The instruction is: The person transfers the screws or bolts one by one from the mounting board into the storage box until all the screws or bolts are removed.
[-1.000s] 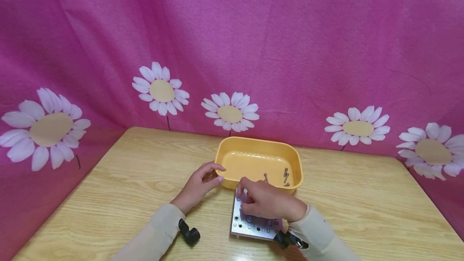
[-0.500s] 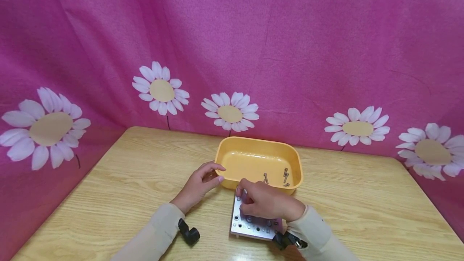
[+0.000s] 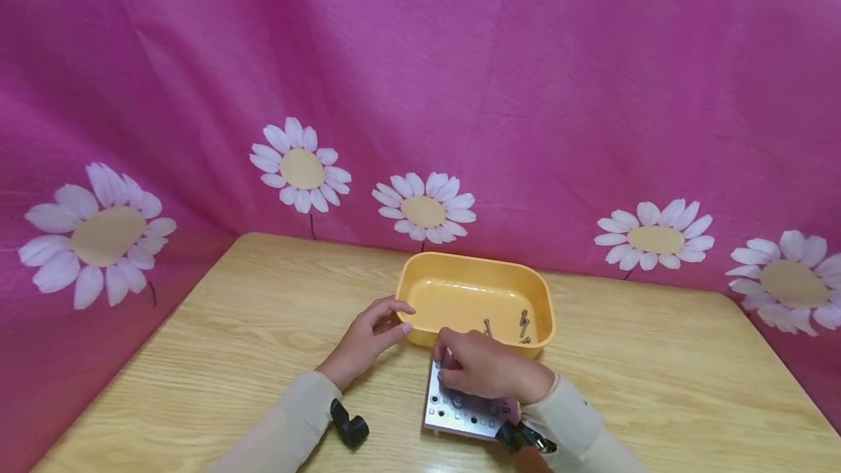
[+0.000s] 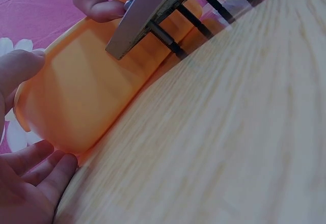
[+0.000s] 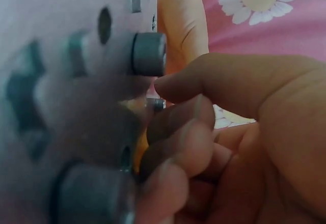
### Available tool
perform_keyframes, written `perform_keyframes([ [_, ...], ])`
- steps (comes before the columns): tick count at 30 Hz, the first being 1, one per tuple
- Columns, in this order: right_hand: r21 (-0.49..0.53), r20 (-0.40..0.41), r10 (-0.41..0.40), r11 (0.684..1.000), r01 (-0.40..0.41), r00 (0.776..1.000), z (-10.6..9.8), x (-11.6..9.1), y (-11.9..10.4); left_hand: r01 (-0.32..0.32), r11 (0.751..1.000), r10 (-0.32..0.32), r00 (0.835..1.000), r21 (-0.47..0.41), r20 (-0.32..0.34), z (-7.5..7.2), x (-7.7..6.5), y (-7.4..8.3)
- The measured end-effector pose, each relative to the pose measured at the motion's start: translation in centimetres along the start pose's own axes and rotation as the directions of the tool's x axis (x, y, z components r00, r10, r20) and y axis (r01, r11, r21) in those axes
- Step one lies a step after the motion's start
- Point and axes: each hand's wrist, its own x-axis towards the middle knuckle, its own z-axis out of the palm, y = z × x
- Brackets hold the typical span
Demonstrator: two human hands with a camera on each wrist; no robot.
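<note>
My left hand [image 3: 361, 341] grips the near left corner of a yellow plastic tub [image 3: 476, 258], one finger over its rim. In the left wrist view its fingers lie low along the tub's wall. At the far left corner of a metal plate [image 3: 448, 423], my right hand [image 3: 493, 367] has thumb and fingers bent around a small bolt head [image 4: 128, 3]. Those fingers largely hide the bolt. Socket-head bolts [image 5: 148, 54] stand up from the plate's top, beside open holes. Threaded bolt shanks [image 4: 196, 20] stick out below the plate, which sits right before the tub.
Several loose bolts [image 3: 524, 323] lie inside the tub, toward its right end. A wooden table [image 3: 657, 356] carries everything, and a pink cloth [image 3: 525, 93] with daisies rises behind it. Black clips [image 3: 351, 429] are strapped at both wrists.
The head view has shifted slightly, so the whole scene sits a bit lower and to the right. Both hands keep their places at the tub and the plate.
</note>
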Motion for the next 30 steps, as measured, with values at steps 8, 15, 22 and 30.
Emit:
perform_keyframes([
  [8,-0.12,-0.026,0.015,0.993,-0.018,1.0,0.1,0.4,-0.4,0.004,1.0,-0.004,1.0,0.001,-0.012,0.2,1.0,-2.6],
  [15,-0.191,-0.043,0.03,0.981,-0.038,0.999,-0.1,1.0,-0.9,-0.02,1.0,0.02,1.0,-0.015,-0.009,0.1,1.0,-2.7],
  [22,-0.194,-0.042,0.041,0.98,-0.048,0.998,-0.3,1.1,-0.8,-0.023,1.0,0.023,1.0,-0.017,-0.002,0.1,1.0,-2.7],
  [30,-0.217,-0.08,0.044,0.974,-0.061,0.996,0.0,1.1,-1.0,-0.013,1.0,0.013,1.0,0.01,-0.021,0.2,1.1,-3.1],
])
